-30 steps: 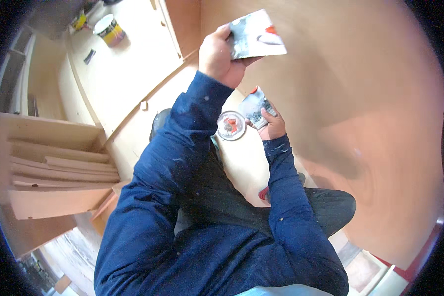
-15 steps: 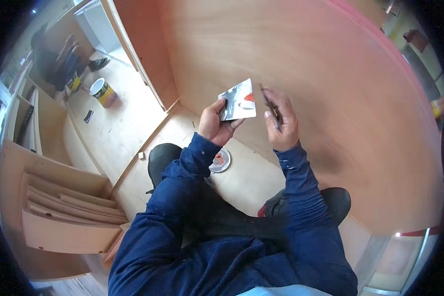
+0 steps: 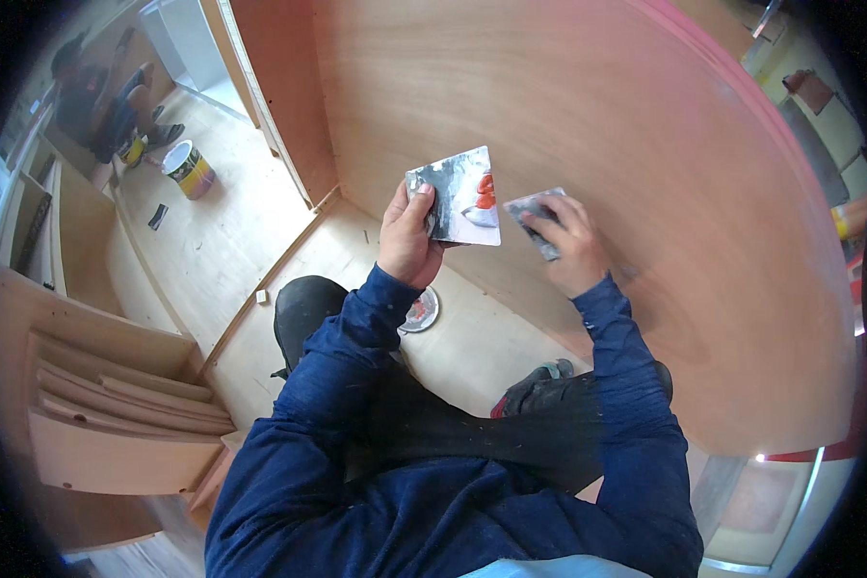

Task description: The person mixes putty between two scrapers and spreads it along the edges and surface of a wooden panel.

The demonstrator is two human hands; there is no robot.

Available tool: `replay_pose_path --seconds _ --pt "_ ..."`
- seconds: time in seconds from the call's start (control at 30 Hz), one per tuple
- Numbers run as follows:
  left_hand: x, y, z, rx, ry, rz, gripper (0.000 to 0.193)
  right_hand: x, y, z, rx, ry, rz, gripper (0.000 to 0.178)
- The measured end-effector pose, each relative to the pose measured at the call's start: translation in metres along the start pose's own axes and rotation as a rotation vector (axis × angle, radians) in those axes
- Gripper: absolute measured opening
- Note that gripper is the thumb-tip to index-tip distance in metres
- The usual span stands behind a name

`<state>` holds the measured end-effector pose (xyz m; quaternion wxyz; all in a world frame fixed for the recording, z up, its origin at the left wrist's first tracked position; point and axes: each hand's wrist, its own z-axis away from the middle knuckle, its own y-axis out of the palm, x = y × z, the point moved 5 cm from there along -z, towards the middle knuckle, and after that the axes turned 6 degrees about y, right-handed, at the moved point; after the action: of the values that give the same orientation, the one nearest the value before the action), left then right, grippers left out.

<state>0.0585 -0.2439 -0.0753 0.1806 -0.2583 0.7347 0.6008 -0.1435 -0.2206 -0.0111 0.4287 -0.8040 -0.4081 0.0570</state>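
Just above the middle of the frame my left hand [image 3: 409, 241] grips a square card [image 3: 458, 197] by its lower left corner, thumb laid across the face and fingers curled behind. The card is grey and smeared, with a red patch and a pale shape near its right edge; it stands nearly upright in front of the big plywood panel [image 3: 568, 106] that fills the upper centre and right of the frame. Just right of it, my right hand [image 3: 568, 246] is closed on a small flat scraper [image 3: 535, 217], a grey blade that pokes out past my fingertips and lies close to the card's right edge; I cannot tell whether the two touch. Both wrists are raised, and my dark blue sleeves run down from them to the lower edge of the frame.

Below my left hand, on the plywood floor [image 3: 231, 241], sits a round tin lid [image 3: 420, 310], silvery with a red smear inside. In the upper left stands a paint can [image 3: 191, 170] with a white top and a yellow and dark band around its side; a small dark flat object [image 3: 157, 216] lies just below it. Another person [image 3: 106, 101] crouches in the far upper left corner. Stacked wooden boards [image 3: 116, 405] lean at the left edge, lower down.
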Motion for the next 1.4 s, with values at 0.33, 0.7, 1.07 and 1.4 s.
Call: replay_pose_path --seconds 0.33,0.7,1.07,1.4 --pt "-0.002 0.001 0.008 -0.133 0.182 -0.466 0.022 0.045 -0.003 -0.014 0.049 -0.110 0.194 0.048" --pt "-0.008 0.011 0.011 -0.039 0.324 -0.650 0.017 0.043 -0.003 -0.025 0.104 -0.088 0.158 0.038" --pt "-0.015 0.019 0.016 -0.110 0.258 -0.530 0.017 0.057 -0.008 -0.025 0.042 -0.120 0.115 0.037" --pt "-0.002 0.009 0.018 -0.210 0.059 -0.139 0.023 0.023 0.026 0.010 -0.138 -0.024 -0.157 0.047"
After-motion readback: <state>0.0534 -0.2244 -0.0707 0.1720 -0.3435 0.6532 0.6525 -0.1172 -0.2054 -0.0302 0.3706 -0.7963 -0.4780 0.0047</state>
